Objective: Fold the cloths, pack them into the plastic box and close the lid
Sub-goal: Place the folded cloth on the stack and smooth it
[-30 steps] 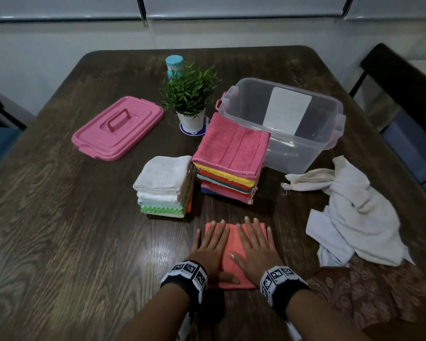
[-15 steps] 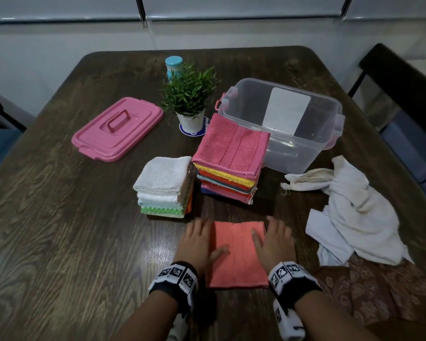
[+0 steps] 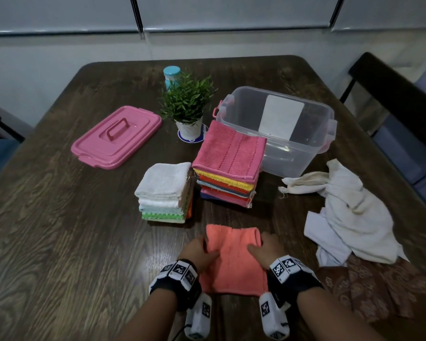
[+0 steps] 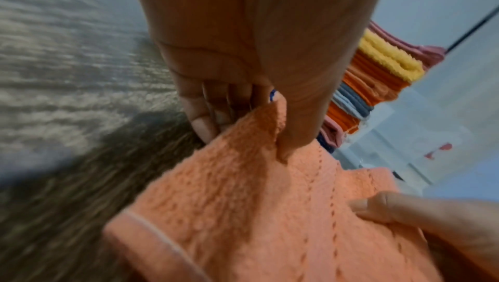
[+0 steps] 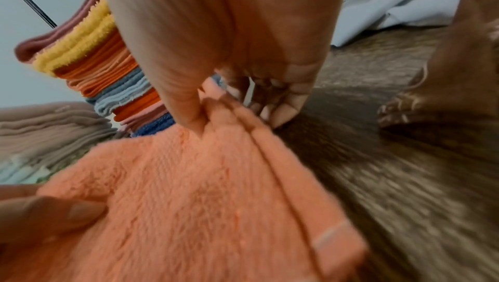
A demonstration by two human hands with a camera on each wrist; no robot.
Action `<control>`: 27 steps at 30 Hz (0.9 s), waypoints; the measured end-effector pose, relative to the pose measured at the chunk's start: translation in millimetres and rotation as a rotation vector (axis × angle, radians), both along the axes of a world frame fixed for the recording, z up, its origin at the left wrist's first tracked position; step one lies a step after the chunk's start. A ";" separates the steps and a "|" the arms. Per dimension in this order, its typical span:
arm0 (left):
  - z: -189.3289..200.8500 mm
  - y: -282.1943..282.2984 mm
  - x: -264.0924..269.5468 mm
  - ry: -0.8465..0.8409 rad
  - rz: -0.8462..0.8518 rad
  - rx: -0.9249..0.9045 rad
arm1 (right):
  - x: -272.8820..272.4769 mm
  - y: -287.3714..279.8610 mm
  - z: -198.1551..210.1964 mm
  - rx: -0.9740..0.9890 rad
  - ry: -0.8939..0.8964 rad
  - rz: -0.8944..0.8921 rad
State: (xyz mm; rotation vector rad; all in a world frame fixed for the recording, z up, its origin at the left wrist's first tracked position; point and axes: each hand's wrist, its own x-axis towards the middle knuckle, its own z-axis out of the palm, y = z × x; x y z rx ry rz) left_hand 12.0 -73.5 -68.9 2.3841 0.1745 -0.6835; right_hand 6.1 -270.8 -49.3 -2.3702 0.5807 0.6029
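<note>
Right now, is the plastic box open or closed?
Open. The clear plastic box has no lid on it; the pink lid lies flat on the table, left of the potted plant.

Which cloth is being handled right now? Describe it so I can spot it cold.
Start at the clear plastic box on the dark wooden table and come toward the near edge, past the two folded stacks. The salmon-orange cloth lies alone there, its far corners pinched by the left hand and right hand, unlike the stacked or crumpled white ones.
</note>
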 end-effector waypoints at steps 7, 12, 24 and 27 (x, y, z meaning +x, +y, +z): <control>52.3 2.2 6.8 -0.144 0.078 -0.451 | -11.4 12.6 44.8 0.344 -0.479 -0.239; 114.3 5.3 29.2 -0.391 0.077 -0.626 | 1.3 9.6 99.9 0.473 -0.809 -0.256; 193.4 -7.6 159.8 -0.700 0.061 -0.416 | 141.6 0.5 175.5 0.294 -0.712 -0.193; 176.6 -7.7 175.5 -0.568 -0.007 -0.313 | 153.7 -2.1 165.1 0.221 -0.538 -0.122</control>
